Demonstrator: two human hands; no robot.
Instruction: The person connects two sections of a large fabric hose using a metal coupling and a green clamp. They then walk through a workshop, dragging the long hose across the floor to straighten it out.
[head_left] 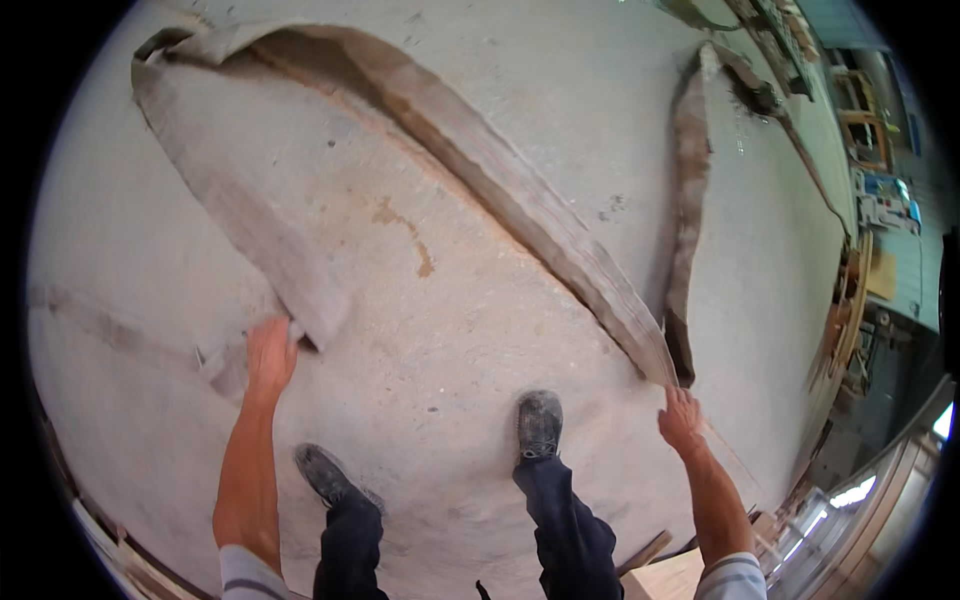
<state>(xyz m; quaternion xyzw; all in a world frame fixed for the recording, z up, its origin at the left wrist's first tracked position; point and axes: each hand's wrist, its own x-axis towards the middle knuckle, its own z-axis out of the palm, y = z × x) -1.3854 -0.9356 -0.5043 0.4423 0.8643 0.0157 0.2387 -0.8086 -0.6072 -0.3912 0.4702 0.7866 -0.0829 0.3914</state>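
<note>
A long, flat, greyish-brown strip (480,175), which looks like coarse cloth or flattened hose, runs in a loop over the concrete floor. It folds over at the far left and slants back to my left hand (270,357), whose fingers are closed on a fold of it. More of the strip, smeared by motion, trails off to the left of that hand. My right hand (682,416) grips the strip at its bend on the right. From that bend another length goes up toward the far right. My two dark shoes stand between the hands.
At the far right, a thin dark hose or rod (812,165) lies along the floor near wooden frames and a blue-and-white machine (888,208). Boards (855,310) line the right side. A pale wooden panel (668,578) is near my right arm. A rust-coloured stain (424,262) marks the concrete.
</note>
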